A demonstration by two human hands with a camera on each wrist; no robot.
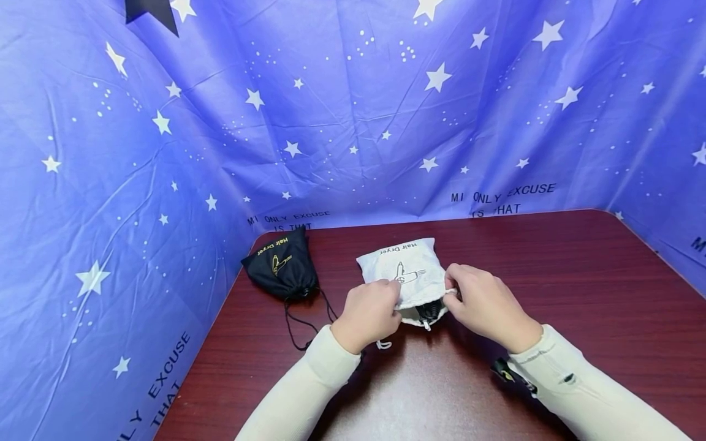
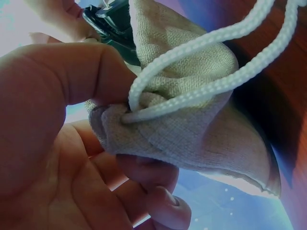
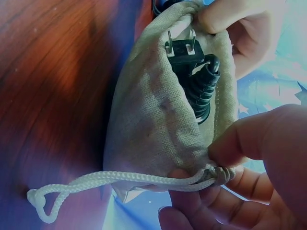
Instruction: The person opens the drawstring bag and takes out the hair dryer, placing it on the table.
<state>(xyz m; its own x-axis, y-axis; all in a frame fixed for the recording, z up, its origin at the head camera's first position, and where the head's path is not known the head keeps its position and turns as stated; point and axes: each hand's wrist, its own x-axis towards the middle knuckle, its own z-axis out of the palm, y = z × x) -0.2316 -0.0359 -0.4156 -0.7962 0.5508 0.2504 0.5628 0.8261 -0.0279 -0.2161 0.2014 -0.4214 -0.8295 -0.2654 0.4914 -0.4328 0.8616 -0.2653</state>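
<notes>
White bag: one, on the far half of the table, between both hands, mouth towards the person and gaping. One "Hair Dryer" print and one line drawing show on its upper face, upside down to the head camera. Inside the mouth, one plug is seen, its two metal prongs pointing outward, with one ribbed black cable coiled beside it. Drawstrings on the white bag number two, one per side: the left cord emerges by the left hand, and the right cord trails from the opposite corner, ending in a knot.

Black bag: one, well apart at the table's far left, neck gathered, with one yellow "Hair Dryer" print and loose dark cord nearby.

Hands: two, both engaged. Left hand is nearly closed, pinching the left corner of the hem between thumb and fingers, back of the hand uppermost. Right hand likewise pinches the right corner, thumb against the hem, other fingers curled beneath. Both forearms reach forward and converge on the mouth; wrists are slightly bent. Sleeves: two, cream. One black strap shows at the right wrist.
</notes>
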